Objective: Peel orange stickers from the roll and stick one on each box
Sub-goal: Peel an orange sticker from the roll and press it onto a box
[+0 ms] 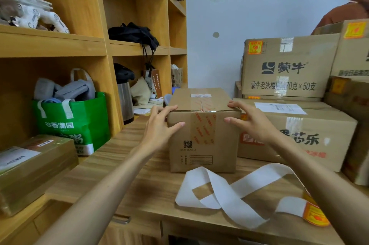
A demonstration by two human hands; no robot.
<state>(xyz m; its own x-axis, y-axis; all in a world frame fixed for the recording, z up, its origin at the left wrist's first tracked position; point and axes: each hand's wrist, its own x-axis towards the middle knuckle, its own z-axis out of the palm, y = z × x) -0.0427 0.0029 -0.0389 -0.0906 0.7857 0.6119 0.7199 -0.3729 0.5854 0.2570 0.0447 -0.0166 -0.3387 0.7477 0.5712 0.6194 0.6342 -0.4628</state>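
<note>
A small taped cardboard box stands on the wooden desk in front of me. My left hand grips its upper left corner, thumb on the front face and fingers over the top. My right hand grips the upper right corner the same way. The roll of orange stickers lies at the desk's front right, partly behind my right forearm. Its empty white backing strip loops across the desk. No orange sticker shows on the box's visible faces.
Stacked cartons at the right carry orange stickers; a large carton sits right behind the small box. A person in orange stands at the far right. Wooden shelves hold a green bag. A wrapped parcel lies at the left.
</note>
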